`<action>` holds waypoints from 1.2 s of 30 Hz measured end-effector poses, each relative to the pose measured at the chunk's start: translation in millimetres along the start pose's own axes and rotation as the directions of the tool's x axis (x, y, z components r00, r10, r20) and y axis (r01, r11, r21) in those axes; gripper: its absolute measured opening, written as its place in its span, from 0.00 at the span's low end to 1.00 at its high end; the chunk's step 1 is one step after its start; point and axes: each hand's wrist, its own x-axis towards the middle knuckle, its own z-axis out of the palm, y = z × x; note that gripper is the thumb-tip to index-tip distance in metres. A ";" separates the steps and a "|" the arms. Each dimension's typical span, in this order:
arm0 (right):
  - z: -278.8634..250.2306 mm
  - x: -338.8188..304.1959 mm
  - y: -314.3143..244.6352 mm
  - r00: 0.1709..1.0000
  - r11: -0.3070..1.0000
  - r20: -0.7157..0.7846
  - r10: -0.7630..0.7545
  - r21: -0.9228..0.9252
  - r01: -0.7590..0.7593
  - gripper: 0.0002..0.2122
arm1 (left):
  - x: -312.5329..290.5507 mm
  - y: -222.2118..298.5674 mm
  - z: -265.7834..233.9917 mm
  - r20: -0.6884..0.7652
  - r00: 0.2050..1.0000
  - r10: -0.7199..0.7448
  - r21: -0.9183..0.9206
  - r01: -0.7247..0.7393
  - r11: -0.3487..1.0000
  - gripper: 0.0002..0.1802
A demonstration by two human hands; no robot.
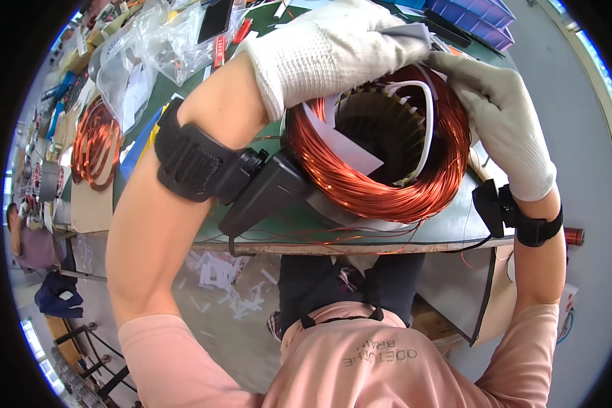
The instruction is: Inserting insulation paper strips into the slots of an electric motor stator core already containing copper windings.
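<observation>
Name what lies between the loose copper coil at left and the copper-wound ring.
Head view: a blue-and-yellow item, then the left forearm with black strap and black box.

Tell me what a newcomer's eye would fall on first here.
Probably the thick ring of copper-coloured wire, near the front edge of the green table, just right of the picture's middle. Next come the gloved left hand above the ring and the gloved right hand at its upper right. Blue-purple bins stand out at the top right.
</observation>
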 end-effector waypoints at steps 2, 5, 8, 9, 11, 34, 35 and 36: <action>-3.9 -8.1 1.0 0.998 0.996 -0.029 0.064 -0.067 -0.065 0.17 | 3.6 -0.4 -1.0 0.015 1.000 0.010 0.015 -0.010 1.000 0.16; -4.5 -20.2 -1.8 0.992 0.988 -0.087 0.090 -0.117 -0.100 0.16 | 8.2 -1.7 2.7 0.004 0.996 0.085 0.042 -0.085 0.995 0.16; 11.6 -10.6 3.3 0.984 0.996 -0.174 -0.023 0.083 0.038 0.15 | 14.8 -6.4 8.0 0.009 1.000 -0.006 -0.040 0.006 0.999 0.14; 10.6 -10.7 4.1 0.987 0.998 -0.158 -0.022 0.048 0.030 0.15 | 12.8 -4.0 5.6 0.025 0.999 -0.036 0.008 0.035 0.999 0.14; 5.9 -14.2 -3.4 0.990 0.999 -0.139 -0.036 0.027 0.041 0.15 | 8.9 -15.7 7.3 0.007 0.995 -0.102 -0.004 0.102 0.995 0.14; -4.3 -15.6 -7.5 0.966 0.921 -0.248 0.068 -0.356 -0.156 0.12 | 9.4 -25.1 14.8 -0.069 0.996 -0.048 0.014 0.049 0.999 0.17; -12.8 -10.0 -8.1 0.979 0.962 -0.080 0.186 -0.189 -0.199 0.10 | 9.7 -27.6 13.7 -0.101 0.995 0.010 0.069 -0.003 0.998 0.16; -18.2 -5.6 -4.5 0.956 0.963 0.112 0.271 -0.026 -0.270 0.09 | 11.8 -21.7 14.0 -0.100 0.995 0.012 0.063 -0.006 0.998 0.16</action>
